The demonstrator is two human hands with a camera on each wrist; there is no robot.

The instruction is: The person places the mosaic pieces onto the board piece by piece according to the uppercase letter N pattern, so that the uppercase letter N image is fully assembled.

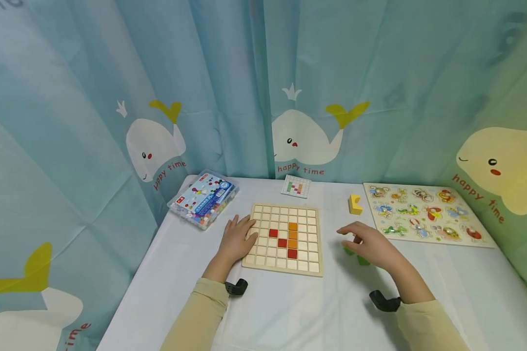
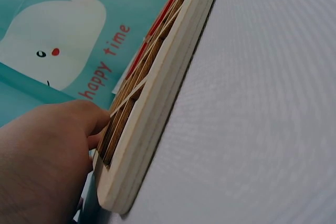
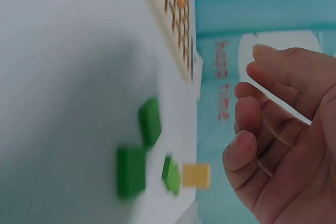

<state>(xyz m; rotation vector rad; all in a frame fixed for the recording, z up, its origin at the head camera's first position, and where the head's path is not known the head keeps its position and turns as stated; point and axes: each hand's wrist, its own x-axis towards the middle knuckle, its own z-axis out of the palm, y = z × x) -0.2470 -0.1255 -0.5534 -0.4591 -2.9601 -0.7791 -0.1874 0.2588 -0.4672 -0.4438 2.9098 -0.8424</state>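
My left hand (image 1: 234, 240) rests on the left edge of a wooden grid board (image 1: 283, 269), fingers spread, its thumb over the rim in the left wrist view. In the grid sit three red tiles (image 1: 282, 243) in a diagonal and a column of orange tiles (image 1: 293, 235). To the right of the board, my right hand (image 1: 373, 246) hovers over green blocks (image 1: 363, 261), its fingers loosely bent with nothing between them. In the right wrist view three green blocks (image 3: 131, 171) lie on the table below that hand, which partly covers them in the head view.
A small pattern card (image 1: 296, 186) lies behind the board. Farther right are a yellow block (image 1: 355, 204) with a curved notch and an insect puzzle board (image 1: 486, 242). At the back left stands a clear plastic box (image 1: 204, 197) of small coloured pieces. Whale-print curtains (image 1: 228, 87) enclose the table.
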